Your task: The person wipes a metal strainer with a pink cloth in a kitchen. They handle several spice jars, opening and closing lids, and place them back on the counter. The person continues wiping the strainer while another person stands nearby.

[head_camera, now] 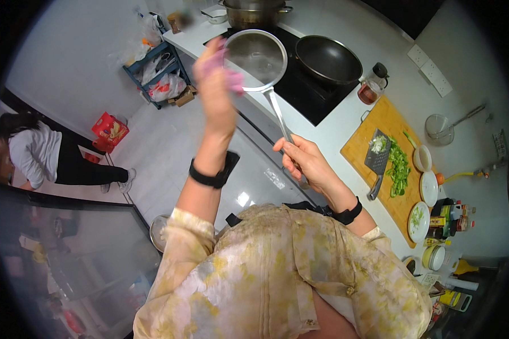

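Note:
My right hand (pixel 307 163) grips the metal handle of a round fine-mesh strainer (pixel 256 57), which is held up in front of me. The counter's edge shows faintly through its mesh. My left hand (pixel 216 91), blurred, holds a pink cloth (pixel 233 80) at the left side of the strainer's rim. Behind the strainer lies a black cooktop (pixel 309 99) bearing a dark wok (pixel 328 59). To the right, a wooden cutting board (pixel 356 144) carries a cleaver (pixel 377 159) with chopped white bits on its blade, beside chopped green vegetables (pixel 398 169).
A steamer pot (pixel 254 15) stands at the back. A glass jug (pixel 373 84) is beside the board, near small white dishes (pixel 428 188) and bottles (pixel 454 216). Another strainer (pixel 440 129) is against the wall. Left are a shelf cart (pixel 157 72) and a bending person (pixel 38 148).

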